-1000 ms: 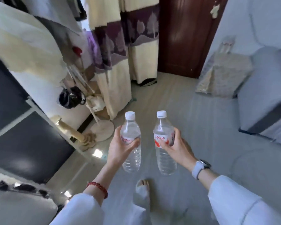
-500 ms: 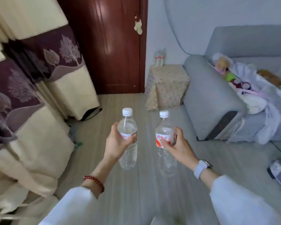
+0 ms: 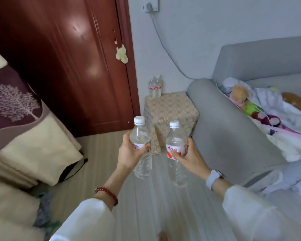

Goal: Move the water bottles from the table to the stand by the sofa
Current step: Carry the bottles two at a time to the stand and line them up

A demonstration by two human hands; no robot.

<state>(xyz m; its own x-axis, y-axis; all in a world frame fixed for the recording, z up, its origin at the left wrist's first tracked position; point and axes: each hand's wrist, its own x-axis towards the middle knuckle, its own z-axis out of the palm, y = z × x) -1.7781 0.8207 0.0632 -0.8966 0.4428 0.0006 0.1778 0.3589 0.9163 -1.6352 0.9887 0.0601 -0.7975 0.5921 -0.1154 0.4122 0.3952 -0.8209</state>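
My left hand (image 3: 129, 153) grips a clear water bottle (image 3: 140, 136) with a white cap, held upright. My right hand (image 3: 191, 158) grips a second clear bottle (image 3: 175, 141) with a red-and-white label, also upright. Both hang above the floor, in front of the stand (image 3: 174, 108), a small box-shaped table under a beige patterned cloth beside the grey sofa's arm (image 3: 224, 129). Two more water bottles (image 3: 155, 86) stand together at the stand's back left corner, against the wall.
A dark red wooden door (image 3: 68, 58) is left of the stand. Cream and purple curtains (image 3: 24, 122) hang at the left. The sofa seat holds soft toys and clothes (image 3: 268, 119). A cable (image 3: 165, 44) runs down the wall from a socket.
The view has swung right and come closer to the stand and sofa. Both hands still hold their bottles upright in front of me.
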